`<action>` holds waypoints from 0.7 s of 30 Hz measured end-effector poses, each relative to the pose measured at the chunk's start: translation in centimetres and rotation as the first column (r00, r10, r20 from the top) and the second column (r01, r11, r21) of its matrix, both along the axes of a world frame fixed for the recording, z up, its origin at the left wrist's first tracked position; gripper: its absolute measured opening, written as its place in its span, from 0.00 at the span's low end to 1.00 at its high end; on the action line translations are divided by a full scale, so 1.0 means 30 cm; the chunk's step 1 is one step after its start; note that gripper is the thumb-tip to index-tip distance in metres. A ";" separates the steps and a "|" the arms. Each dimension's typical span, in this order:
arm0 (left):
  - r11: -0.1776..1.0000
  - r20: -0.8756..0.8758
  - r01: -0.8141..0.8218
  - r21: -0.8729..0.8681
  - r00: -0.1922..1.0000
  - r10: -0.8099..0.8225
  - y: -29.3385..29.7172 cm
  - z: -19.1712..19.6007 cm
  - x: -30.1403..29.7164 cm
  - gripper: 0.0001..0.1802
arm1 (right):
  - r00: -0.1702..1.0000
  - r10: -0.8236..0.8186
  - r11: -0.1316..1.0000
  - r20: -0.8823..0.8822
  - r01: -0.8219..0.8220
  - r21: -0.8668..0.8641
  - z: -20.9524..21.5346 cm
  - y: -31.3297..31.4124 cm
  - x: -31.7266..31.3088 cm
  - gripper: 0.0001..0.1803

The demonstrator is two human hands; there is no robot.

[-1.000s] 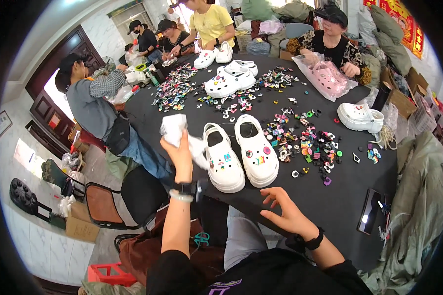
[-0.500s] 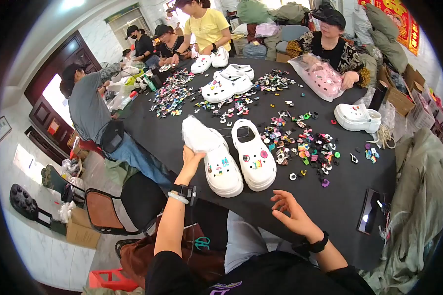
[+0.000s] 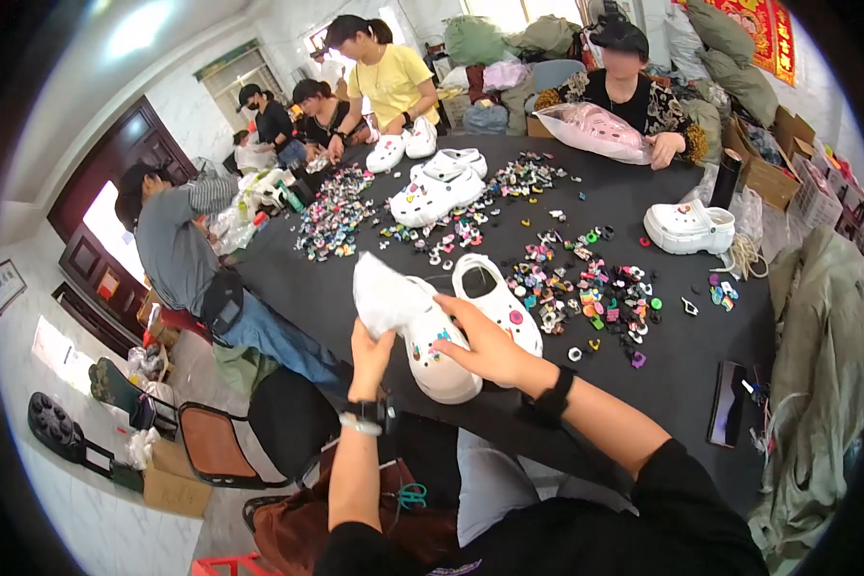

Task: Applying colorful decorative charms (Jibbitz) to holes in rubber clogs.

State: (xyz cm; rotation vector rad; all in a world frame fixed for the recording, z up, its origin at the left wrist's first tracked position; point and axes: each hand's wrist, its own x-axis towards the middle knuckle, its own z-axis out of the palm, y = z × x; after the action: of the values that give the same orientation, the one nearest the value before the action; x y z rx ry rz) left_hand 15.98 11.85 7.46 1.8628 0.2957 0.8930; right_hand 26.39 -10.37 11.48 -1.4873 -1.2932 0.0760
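Seen from above a black table (image 3: pixel 374 288): a white clog (image 3: pixel 442 350) near its front edge, long axis running from the near edge toward the table's middle, the end nearest the person at the edge. Gripped at that near end by the right hand (image 3: pixel 490 344), fingers spread over the upper. Held just to its left, a crumpled white wrapper (image 3: pixel 386 296), pinched from below in the left hand (image 3: pixel 370 348), touching the clog. Beside it, a second white clog (image 3: pixel 494 298) lying parallel. Half a second before, right hand off the table and open near the lap, left alone at the shoes; since then, right hand brought up onto the clog. Farther back, loose colourful charms (image 3: pixel 586 288) scattered on the cloth; a clear bag (image 3: pixel 595 130) of pink clogs under another person's hand; cardboard boxes (image 3: pixel 773 163) at right, contents unclear.
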 end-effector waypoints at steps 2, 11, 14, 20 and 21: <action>0.998 -0.044 -0.014 0.054 0.999 0.016 -0.074 0.036 -0.068 0.22 | 0.996 -0.079 0.997 0.046 0.078 0.030 -0.021 0.070 0.016 0.35; 0.762 -0.048 0.254 -0.595 0.936 -0.349 -0.099 0.015 -0.374 0.43 | 0.632 0.462 0.850 -0.622 -0.515 0.108 -0.067 0.160 -0.183 0.16; 0.705 0.081 0.392 -0.591 0.899 -0.431 -0.197 0.040 -0.395 0.45 | 0.292 0.453 0.792 -0.842 -0.566 0.229 -0.110 0.166 -0.216 0.16; 0.371 0.483 0.645 -0.668 0.755 -0.443 -0.238 -0.017 -0.380 0.31 | 0.178 0.215 0.752 -0.960 -0.657 0.047 -0.101 0.053 -0.186 0.15; 0.509 0.372 0.581 -0.635 0.808 -0.457 -0.288 0.048 -0.407 0.32 | 0.226 0.144 0.711 -0.963 -0.701 -0.058 -0.120 0.042 -0.193 0.15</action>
State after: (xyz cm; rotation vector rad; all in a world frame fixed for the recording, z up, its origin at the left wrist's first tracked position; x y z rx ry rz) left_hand 3.78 3.22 8.90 1.0003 -0.0400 0.3809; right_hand 20.61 -9.12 7.86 -1.0244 -0.6432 1.5814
